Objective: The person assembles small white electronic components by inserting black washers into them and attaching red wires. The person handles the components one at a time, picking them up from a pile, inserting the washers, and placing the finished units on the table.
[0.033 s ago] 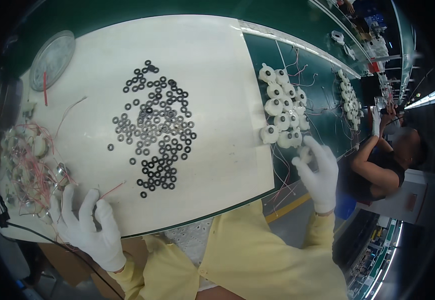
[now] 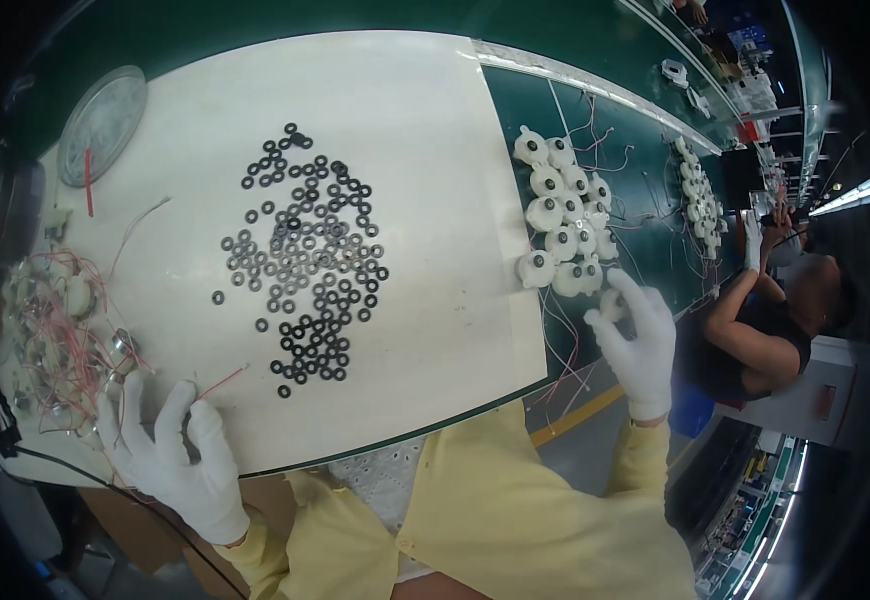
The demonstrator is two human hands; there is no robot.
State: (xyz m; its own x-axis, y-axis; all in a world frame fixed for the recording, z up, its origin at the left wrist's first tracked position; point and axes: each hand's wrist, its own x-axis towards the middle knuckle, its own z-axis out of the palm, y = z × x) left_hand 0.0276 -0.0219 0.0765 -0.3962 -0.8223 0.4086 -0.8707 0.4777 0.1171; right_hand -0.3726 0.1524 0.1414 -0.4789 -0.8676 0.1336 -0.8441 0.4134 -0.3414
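My left hand (image 2: 180,460), in a white glove, rests at the near left of the table with its fingers spread. Its fingertips touch the edge of a pile of small white and metal parts with red and white wires (image 2: 60,340). At the right, my gloved right hand (image 2: 643,345) has thumb and forefinger around a white round plastic part (image 2: 611,305), partly hidden by the fingers. Just beyond it stand several white round plastic housings (image 2: 545,212) in rows, most with a dark ring on top. Many small black rings (image 2: 315,345) lie scattered mid-table.
A white sheet (image 2: 435,300) covers much of the green table. At the far left lies a clear round lid (image 2: 105,125). More white housings (image 2: 697,200) stand farther right, near a co-worker (image 2: 765,320). A black cable (image 2: 75,465) crosses the near left corner.
The view has shifted very slightly. Both hands keep the same places and poses.
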